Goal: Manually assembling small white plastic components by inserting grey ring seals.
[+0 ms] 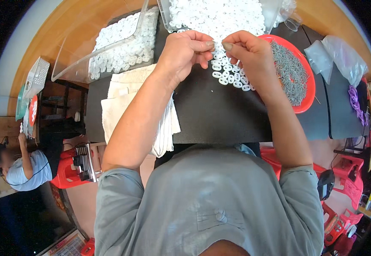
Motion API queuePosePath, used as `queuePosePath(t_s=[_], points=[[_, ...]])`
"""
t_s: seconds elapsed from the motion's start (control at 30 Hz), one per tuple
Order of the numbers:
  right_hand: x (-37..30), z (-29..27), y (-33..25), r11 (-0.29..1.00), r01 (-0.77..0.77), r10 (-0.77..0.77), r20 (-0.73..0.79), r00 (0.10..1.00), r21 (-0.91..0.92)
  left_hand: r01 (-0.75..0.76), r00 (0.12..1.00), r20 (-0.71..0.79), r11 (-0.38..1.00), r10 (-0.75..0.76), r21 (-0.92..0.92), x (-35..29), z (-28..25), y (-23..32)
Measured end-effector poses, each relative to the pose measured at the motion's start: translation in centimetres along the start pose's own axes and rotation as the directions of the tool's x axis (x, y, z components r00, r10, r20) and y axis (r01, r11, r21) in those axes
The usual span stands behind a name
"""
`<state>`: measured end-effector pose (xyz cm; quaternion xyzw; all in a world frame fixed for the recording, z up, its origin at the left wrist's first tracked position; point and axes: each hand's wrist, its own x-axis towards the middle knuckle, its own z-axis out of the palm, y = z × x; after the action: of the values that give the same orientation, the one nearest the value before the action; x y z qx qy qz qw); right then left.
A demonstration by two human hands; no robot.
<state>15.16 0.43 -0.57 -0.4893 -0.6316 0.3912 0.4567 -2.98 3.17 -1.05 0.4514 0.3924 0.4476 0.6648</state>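
The two hands face each other above the dark surface (215, 117), close together but apart. The left hand (183, 53) has its thumb and fingertips drawn together, and the right hand (254, 53) is pinched in much the same way; whether either grips a small part cannot be told. Loose white two-holed pieces (231, 78) lie on the surface just below and between them, trailing from a clear bin (164, 13) full of the same pieces at the far edge. Beside the right hand stands a red tray (310, 91) of small grey parts (292, 72). A pale cloth (119, 94) lies under the left forearm, near another clear bin (72, 66) with white pieces.
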Motion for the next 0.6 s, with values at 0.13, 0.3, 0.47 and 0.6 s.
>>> queuePosePath(t_s=[0.13, 0.3, 0.47, 0.6], points=[[0.1, 0.8, 0.3, 0.999, -0.001, 0.002, -0.027, 1.000, 0.037, -0.043, 0.999, -0.010, 0.996, 0.043, -0.074, -0.3, 0.6, -0.2], [0.3, 1.0, 0.6, 0.995, 0.027, -0.022, -0.049, 0.999, 0.097, -0.060, 0.998, -0.016, 0.998, 0.060, -0.019, -0.4, 0.9, -0.1], [0.3, 1.0, 0.4, 0.994, 0.009, -0.004, -0.049, 0.999, 0.107, -0.080, 0.996, -0.036, 0.996, 0.078, -0.048, -0.4, 0.9, -0.4], [0.3, 1.0, 0.4, 0.992, 0.045, -0.035, -0.089, 0.995, 0.114, -0.086, 0.995, -0.061, 0.995, 0.084, -0.044, -0.5, 1.1, -0.4]])
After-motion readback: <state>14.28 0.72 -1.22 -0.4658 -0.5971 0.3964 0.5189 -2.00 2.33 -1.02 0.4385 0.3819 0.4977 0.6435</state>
